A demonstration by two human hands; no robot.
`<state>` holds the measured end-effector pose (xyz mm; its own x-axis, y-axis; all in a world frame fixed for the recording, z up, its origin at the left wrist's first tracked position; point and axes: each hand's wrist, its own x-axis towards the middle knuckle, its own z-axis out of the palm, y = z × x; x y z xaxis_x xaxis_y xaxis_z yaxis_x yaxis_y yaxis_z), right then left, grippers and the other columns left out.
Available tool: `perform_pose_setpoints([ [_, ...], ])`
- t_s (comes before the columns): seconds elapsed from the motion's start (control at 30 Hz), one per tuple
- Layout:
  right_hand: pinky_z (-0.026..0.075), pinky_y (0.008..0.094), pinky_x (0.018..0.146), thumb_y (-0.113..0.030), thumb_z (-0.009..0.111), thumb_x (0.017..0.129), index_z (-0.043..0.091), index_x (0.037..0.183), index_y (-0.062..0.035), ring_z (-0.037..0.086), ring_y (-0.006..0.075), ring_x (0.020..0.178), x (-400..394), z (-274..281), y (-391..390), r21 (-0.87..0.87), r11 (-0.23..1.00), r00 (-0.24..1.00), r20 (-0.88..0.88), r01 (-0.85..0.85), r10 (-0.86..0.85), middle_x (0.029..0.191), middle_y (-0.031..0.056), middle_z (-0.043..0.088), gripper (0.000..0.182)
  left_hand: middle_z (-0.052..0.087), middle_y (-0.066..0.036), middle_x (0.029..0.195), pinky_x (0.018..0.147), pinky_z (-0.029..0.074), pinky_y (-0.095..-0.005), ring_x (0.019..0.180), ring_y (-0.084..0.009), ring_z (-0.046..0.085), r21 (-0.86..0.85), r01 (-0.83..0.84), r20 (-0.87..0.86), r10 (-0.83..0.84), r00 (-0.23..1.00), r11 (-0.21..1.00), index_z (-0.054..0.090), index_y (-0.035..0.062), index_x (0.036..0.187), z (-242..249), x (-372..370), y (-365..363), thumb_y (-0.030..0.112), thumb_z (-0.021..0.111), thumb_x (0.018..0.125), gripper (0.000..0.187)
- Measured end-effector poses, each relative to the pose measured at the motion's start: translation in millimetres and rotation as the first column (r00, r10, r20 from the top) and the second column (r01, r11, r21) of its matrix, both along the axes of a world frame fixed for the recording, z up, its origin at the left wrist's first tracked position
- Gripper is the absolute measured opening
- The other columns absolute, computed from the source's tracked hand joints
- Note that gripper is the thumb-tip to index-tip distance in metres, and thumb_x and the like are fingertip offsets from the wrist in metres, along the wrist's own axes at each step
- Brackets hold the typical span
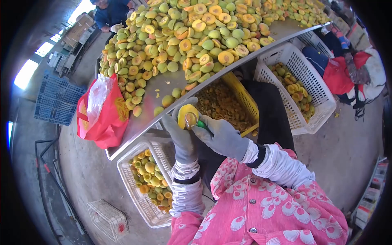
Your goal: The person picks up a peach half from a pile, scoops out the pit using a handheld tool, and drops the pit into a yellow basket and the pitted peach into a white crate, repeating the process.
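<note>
Gripped in my gloved left hand (181, 136) is a yellow peach half (184, 111), its cut face turned up toward me. My right hand (224, 136), also in a grey glove, is closed around a green-handled pitting spoon (201, 124). The metal loop of the spoon sits at the middle of the cut face, against the pit area. Both hands are over the near edge of a metal table (163, 87), where a large heap of peach halves (196, 41) lies. Below my hands, a yellow crate (249, 108) contains many small brown pieces, probably pits.
White crates of peach halves stand at the lower left (141, 200) and right (318, 92). A red bag (108, 118) hangs at the table's left corner. Blue crates (57, 98) stand farther left. Across the table is another person (112, 14). An overturned white basket (107, 220) is on the floor.
</note>
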<state>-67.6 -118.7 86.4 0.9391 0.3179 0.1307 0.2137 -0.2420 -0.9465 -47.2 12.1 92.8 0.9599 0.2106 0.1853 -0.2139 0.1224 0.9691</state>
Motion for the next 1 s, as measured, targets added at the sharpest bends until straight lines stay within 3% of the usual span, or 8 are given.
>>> perform_pose_setpoints([
  [0.17,0.051,0.0466,0.062,-0.042,0.053,0.099,0.060,0.119,-0.0038,0.067,0.0402,0.068,-10.3,-11.7,7.6,0.078,0.997,0.989,0.147,0.024,-0.035,0.075,0.0228,0.066,0.043,0.066,-0.010,0.100,0.079,0.046,-0.0270,0.085,-0.0140,0.058,0.046,-0.152,0.086,0.147,0.985,0.987,0.066,-0.0050,0.103,-4.2,-12.0,-11.3,0.043,0.032,0.104,0.059],
  [0.23,0.048,0.0335,0.046,-0.041,0.051,0.102,0.060,0.100,-0.0038,0.056,0.0198,0.045,-14.7,19.0,-3.8,0.086,0.984,0.872,-0.455,-0.158,0.180,0.062,0.0063,0.058,0.038,0.066,-0.011,0.100,0.074,0.046,-0.0266,0.079,-0.0137,0.058,0.075,-0.162,0.045,0.159,0.986,0.984,0.066,-0.0047,0.104,1.6,-16.1,-13.1,0.043,0.031,0.104,0.059],
  [0.43,0.027,0.0232,0.039,-0.059,0.041,0.101,0.047,0.076,-0.0164,0.030,0.0058,0.042,-17.9,13.3,-17.9,0.538,0.819,0.477,-0.676,-0.201,0.562,0.054,-0.0087,0.032,0.050,0.063,-0.008,0.077,0.063,0.046,-0.0255,0.067,-0.0125,0.056,0.067,-0.051,-0.185,0.063,0.981,0.996,0.067,-0.0045,0.107,12.6,-28.9,-21.1,0.046,0.030,0.106,0.062],
  [0.53,0.032,0.0218,0.037,-0.060,0.041,0.101,0.049,0.080,-0.0154,0.027,0.0035,0.041,-10.0,-5.0,-30.6,0.803,0.577,0.168,-0.555,-0.150,0.815,0.055,-0.0094,0.031,0.050,0.061,-0.007,0.072,0.058,0.045,-0.0252,0.063,-0.0118,0.054,-0.020,0.093,-0.213,-0.095,0.972,0.995,0.067,-0.0037,0.106,6.8,-27.5,-16.1,0.046,0.031,0.106,0.061],
  [0.67,0.023,0.0184,0.033,-0.060,0.041,0.101,0.048,0.079,-0.0178,0.024,0.0016,0.040,-6.1,-13.9,-29.6,0.895,0.442,0.058,-0.445,0.053,0.894,0.055,-0.0102,0.028,0.048,0.060,-0.007,0.073,0.057,0.045,-0.0245,0.062,-0.0131,0.053,-0.369,0.289,-0.196,-0.378,0.905,0.883,0.065,-0.0028,0.107,-4.3,-24.9,-15.4,0.046,0.033,0.105,0.058],
  [0.87,0.023,0.0171,0.032,-0.057,0.044,0.101,0.049,0.087,-0.0162,0.027,0.0009,0.041,2.3,-39.7,-26.1,0.944,0.329,0.080,-0.327,-0.006,0.942,0.058,-0.0088,0.034,0.043,0.060,-0.006,0.071,0.053,0.045,-0.0233,0.058,-0.0138,0.054,-0.682,0.102,-0.332,-0.431,0.839,0.724,0.065,-0.0014,0.101,-34.2,-9.0,-10.3,0.044,0.040,0.104,0.052],
  [0.93,0.024,0.0176,0.034,-0.058,0.046,0.099,0.049,0.088,-0.0157,0.030,0.0017,0.043,5.2,-48.4,-31.1,0.957,0.269,0.109,-0.281,0.106,0.954,0.060,-0.0084,0.036,0.044,0.063,-0.006,0.071,0.053,0.047,-0.0252,0.058,-0.0141,0.058,-0.264,-0.184,-0.360,0.080,0.930,0.947,0.067,-0.0004,0.094,-50.6,4.1,-6.7,0.042,0.043,0.104,0.050],
  [1.0,0.029,0.0205,0.037,-0.058,0.050,0.099,0.051,0.090,-0.0132,0.033,0.0037,0.044,12.6,-53.1,-40.2,0.839,0.518,0.290,-0.543,0.164,0.788,0.060,-0.0071,0.039,0.045,0.068,-0.010,0.078,0.062,0.052,-0.0296,0.068,-0.0189,0.065,0.222,-0.486,-0.135,0.520,0.844,0.846,0.068,-0.0042,0.098,-89.1,14.2,19.1,0.037,0.051,0.101,0.045],
])
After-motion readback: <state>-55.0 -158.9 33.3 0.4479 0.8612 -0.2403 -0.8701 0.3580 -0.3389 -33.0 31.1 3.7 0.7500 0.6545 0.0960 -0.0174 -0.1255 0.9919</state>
